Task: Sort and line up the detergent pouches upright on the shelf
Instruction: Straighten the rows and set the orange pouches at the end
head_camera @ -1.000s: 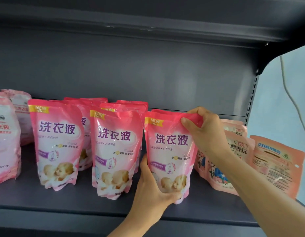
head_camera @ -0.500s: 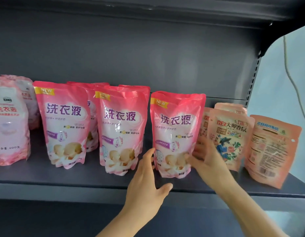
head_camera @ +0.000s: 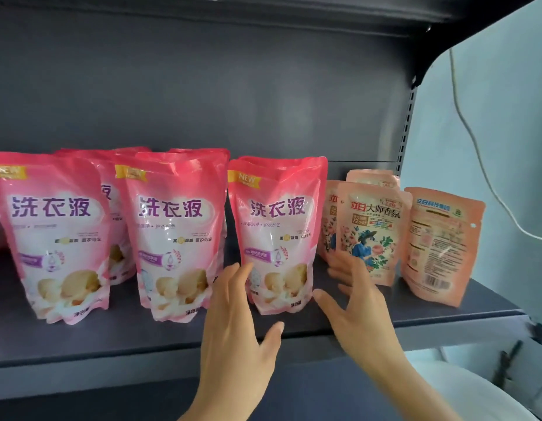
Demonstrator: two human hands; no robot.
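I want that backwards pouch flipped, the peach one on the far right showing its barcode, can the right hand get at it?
Probably yes. The right hand is open beside the floral peach pouch, and the backwards pouch stands just beyond it near the shelf edge, with nothing in front of it.

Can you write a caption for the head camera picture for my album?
Both open hands, left hand and right hand, flank an upright pink detergent pouch on the shelf.

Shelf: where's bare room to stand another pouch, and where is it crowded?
Bare shelf runs along the front edge before the pink pouches, and behind the right-hand pink pouch up to the back wall. Crowded: the peach pouches at right, with both hands in front.
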